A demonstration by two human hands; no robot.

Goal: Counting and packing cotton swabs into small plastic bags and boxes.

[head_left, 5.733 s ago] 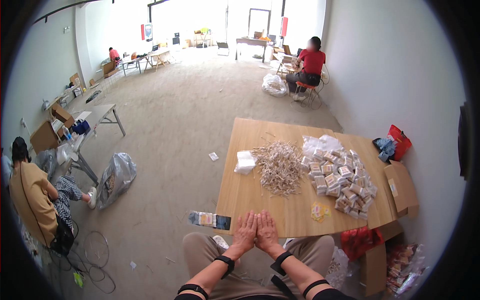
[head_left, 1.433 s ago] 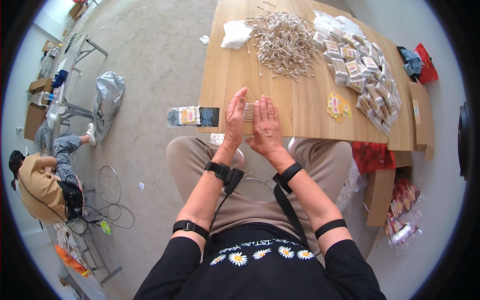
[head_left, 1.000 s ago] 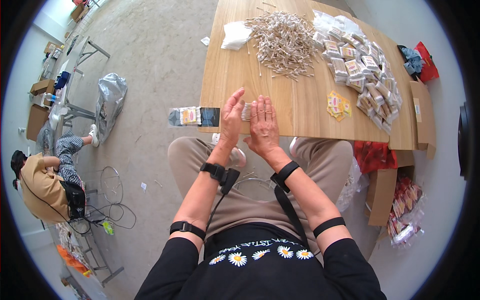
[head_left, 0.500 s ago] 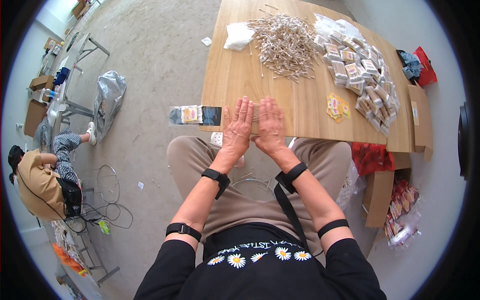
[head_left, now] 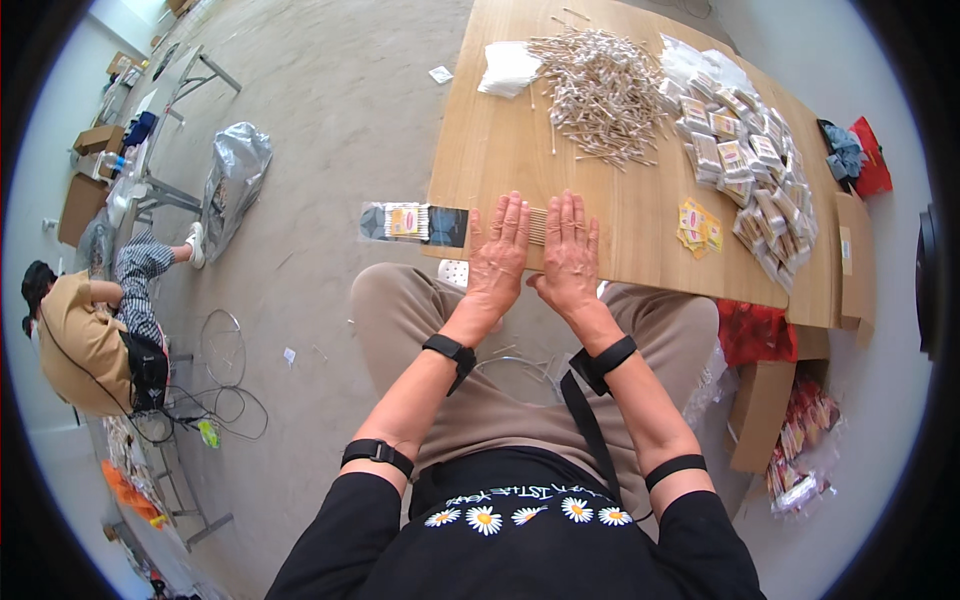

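A row of cotton swabs (head_left: 538, 226) lies side by side near the front edge of the wooden table, its ends hidden under my hands. My left hand (head_left: 497, 255) rests flat at the left end of the row, fingers stretched out. At the right end my right hand (head_left: 568, 255) lies flat too, thumb held apart. Left of my left hand, a packed bundle of swabs with a yellow and white card (head_left: 407, 220) sits on a dark strip (head_left: 447, 227) at the table's edge. Farther back is a big loose heap of cotton swabs (head_left: 605, 95).
The wooden table (head_left: 480, 150) also bears white bags (head_left: 509, 68), yellow cards (head_left: 699, 227) and a pile of filled swab packs (head_left: 745, 150). Cardboard boxes (head_left: 762, 415) stand at the right. At the far left a person (head_left: 85, 340) sits by another table.
The whole view has shifted, so table and hands appear farther right. My hands stay on the row of swabs; the fingers of my right hand look slightly more spread.
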